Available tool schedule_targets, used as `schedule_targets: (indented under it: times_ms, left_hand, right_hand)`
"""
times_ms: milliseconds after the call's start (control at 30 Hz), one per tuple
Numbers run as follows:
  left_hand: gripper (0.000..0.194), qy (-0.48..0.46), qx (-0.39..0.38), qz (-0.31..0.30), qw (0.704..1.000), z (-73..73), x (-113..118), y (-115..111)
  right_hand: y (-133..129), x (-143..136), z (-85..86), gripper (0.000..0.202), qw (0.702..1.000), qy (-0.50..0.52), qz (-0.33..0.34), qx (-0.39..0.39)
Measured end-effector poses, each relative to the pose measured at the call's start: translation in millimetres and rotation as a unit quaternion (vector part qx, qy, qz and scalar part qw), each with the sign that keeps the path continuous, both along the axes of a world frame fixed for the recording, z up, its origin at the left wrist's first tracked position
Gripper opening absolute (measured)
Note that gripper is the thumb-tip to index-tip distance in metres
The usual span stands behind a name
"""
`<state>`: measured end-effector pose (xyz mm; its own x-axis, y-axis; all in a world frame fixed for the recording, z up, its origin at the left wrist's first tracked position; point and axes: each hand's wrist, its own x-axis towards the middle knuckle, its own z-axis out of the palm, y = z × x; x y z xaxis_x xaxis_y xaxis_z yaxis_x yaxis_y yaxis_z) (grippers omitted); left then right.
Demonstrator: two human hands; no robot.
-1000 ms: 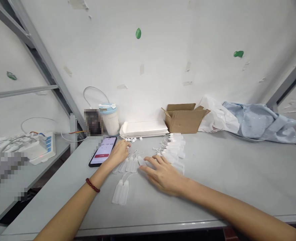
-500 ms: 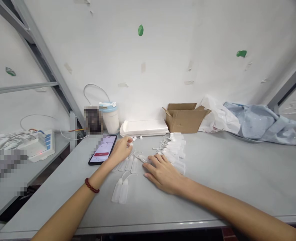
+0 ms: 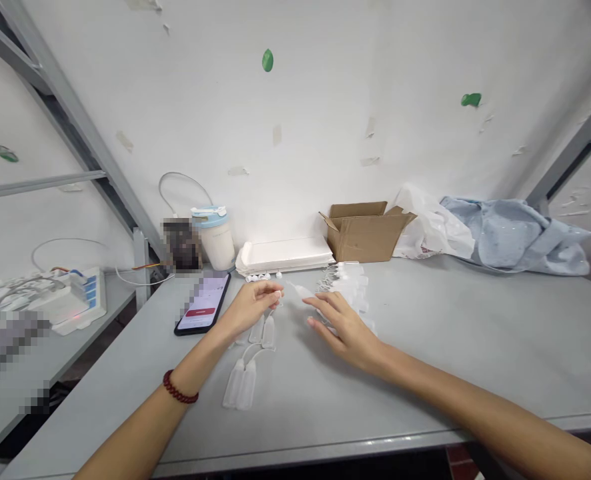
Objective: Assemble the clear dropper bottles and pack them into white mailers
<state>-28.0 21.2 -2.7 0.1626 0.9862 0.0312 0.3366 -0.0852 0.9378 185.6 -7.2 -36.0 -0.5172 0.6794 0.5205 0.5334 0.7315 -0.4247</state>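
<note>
My left hand (image 3: 256, 303), with a dark red beaded bracelet on the wrist, is pinched on a small white piece (image 3: 278, 299) above the table. My right hand (image 3: 343, 327) has its fingers spread, the fingertips near a translucent white tag (image 3: 301, 291) with a thin loop; whether they grip it is unclear. Two joined translucent tags (image 3: 239, 385) lie in front of my left hand, and more tags (image 3: 268, 332) lie just beneath it, partly hidden. Beyond my right hand is a pile of similar tags (image 3: 356, 283) with white strings.
A phone (image 3: 203, 303) lies left of my left hand. Along the wall stand a lidded cup (image 3: 217, 243), flat white packs (image 3: 285, 255), a cardboard box (image 3: 365, 237), a white plastic bag (image 3: 428, 227) and a blue cloth bag (image 3: 513, 237). Small white pieces (image 3: 258, 277) sit before the packs.
My left hand has moved right, a small white piece now in its fingertips. My right hand has moved slightly right, and a tag now shows beyond its fingertips. The view has shifted slightly.
</note>
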Motion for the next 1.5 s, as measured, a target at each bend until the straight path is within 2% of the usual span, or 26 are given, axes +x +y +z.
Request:
schedule_targets:
  times_ms: [67,133,233,333,400,467,833,1200,1500]
  left_hand:
    - [0.028,-0.008,-0.016,-0.037,0.999,0.7,5,-4]
    - [0.030,-0.024,-0.024,-0.053,0.998,-0.4,9,-6]
    - [0.031,-0.075,-0.031,-0.038,0.996,-3.5,12,-7]
    - [0.028,-0.144,-0.030,-0.025,0.989,-5.2,14,-8]
    - [0.026,-0.174,-0.030,-0.030,0.984,-5.3,14,-8]
    - [0.024,-0.184,-0.033,-0.037,0.982,-5.1,15,-9]
    - [0.019,-0.093,-0.005,-0.057,0.994,-1.8,20,-16]
    - [0.021,-0.133,-0.007,-0.055,0.990,-2.4,19,-18]
    - [0.030,-0.152,-0.012,-0.055,0.987,-7.0,17,-16]
  right_hand:
    - [1,1,4.2,0.029,0.998,0.059,-0.006,-0.028]
    - [2,1,8.8,0.026,0.988,0.120,-0.019,-0.094]
    - [1,2,14.3,0.025,0.956,0.202,-0.020,-0.210]
    - [2,2,17.7,0.027,0.914,0.269,0.014,-0.303]
    - [2,2,19.4,0.028,0.891,0.289,0.030,-0.349]
    - [2,2,20.7,0.029,0.881,0.289,0.032,-0.373]
    - [1,2,17.4,0.027,0.882,0.276,0.047,-0.380]
    - [-4,1,18.0,0.034,0.897,0.253,0.034,-0.361]
    - [-5,-2,20.1,0.035,0.886,0.261,0.030,-0.383]
